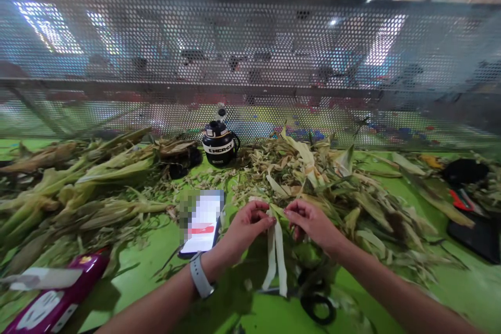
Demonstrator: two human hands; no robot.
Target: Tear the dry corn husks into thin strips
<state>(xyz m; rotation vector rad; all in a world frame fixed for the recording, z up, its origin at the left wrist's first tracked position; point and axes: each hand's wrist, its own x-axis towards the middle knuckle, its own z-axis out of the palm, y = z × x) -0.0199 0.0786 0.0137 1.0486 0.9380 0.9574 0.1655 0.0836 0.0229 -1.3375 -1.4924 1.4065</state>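
Between my hands, over the green table (pixel 133 276), hangs a pale corn husk strip (pixel 278 255) with two long tails pointing down. My left hand (pixel 250 222), with a watch (pixel 200 275) on the wrist, pinches the strip near its top. The fingers of my right hand (pixel 309 222) are closed on a greenish upper end of the husk. Below the tails lie scissors (pixel 319 308) with black handles, their blades partly behind the strip. A heap of husk scraps (pixel 313 172) spreads just beyond my hands.
To the left lie long corn husks (pixel 105 177) and a lit phone (pixel 203 222). A black jug (pixel 219 143) stands at the back, before a perforated metal screen (pixel 250 42). A purple object (pixel 58 297) is at front left; a dark tablet-like slab (pixel 475 232) lies right.
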